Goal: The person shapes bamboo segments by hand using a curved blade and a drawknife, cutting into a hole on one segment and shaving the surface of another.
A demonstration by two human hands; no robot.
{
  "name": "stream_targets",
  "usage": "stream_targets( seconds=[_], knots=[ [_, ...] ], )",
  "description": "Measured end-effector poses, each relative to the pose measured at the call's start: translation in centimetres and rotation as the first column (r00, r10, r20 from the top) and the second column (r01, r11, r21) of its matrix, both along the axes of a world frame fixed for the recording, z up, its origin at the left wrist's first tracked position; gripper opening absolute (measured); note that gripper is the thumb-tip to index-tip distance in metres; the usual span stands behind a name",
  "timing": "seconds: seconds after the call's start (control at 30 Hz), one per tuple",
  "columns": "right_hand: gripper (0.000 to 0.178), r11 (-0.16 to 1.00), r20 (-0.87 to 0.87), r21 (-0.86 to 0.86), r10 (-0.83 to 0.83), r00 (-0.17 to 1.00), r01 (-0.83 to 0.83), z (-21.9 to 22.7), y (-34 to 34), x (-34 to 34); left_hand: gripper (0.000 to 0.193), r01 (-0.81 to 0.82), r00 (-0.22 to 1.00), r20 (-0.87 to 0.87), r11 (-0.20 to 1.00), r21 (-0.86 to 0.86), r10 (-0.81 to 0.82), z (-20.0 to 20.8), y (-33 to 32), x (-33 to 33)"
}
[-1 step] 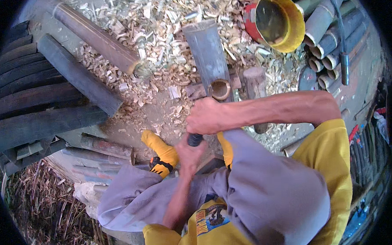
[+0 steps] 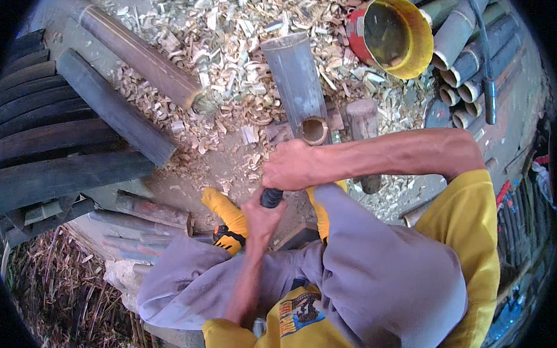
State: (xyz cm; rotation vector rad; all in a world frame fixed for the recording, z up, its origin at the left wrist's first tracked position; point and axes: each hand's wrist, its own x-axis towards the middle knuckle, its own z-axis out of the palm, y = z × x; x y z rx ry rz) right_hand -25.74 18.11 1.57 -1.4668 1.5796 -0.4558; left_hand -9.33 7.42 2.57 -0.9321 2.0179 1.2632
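Observation:
My left hand [image 2: 261, 216] is closed round a dark, ribbed handle [image 2: 271, 197], whose working end I cannot see. My right hand [image 2: 293, 165] is a fist just above it; what its fingers hold is hidden from this side. Just beyond that fist, a thick grey bamboo tube [image 2: 295, 75] lies pointing away from me. Its pale, hollow cut end [image 2: 314, 131] faces me, close to the right wrist. Both hands are between my knees, over the ground in front of my yellow-covered foot [image 2: 228, 212].
Wood shavings [image 2: 225, 65] cover the ground ahead. A short log [image 2: 362, 119] stands beside the tube. At right are a red-and-yellow bucket [image 2: 426, 40], stacked bamboo tubes [image 2: 464, 32] and a bent metal bar [image 2: 489, 96]. Dark split bamboo [image 2: 56, 139] is piled at left.
My left hand and the handle have shifted slightly left. The right fist stays almost in place, and the whole view has moved down a little.

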Motion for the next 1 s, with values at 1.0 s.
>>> stream_targets(
  seconds=[1.0],
  knots=[
    [0.036, 0.252, 0.198, -0.202, -0.936, 0.292, 0.946, 0.3, -0.7, 1.0, 0.017, 0.857, 0.0, 0.025, -0.013, -0.515, -1.0, 5.8, -6.8, -23.1]
  ],
)
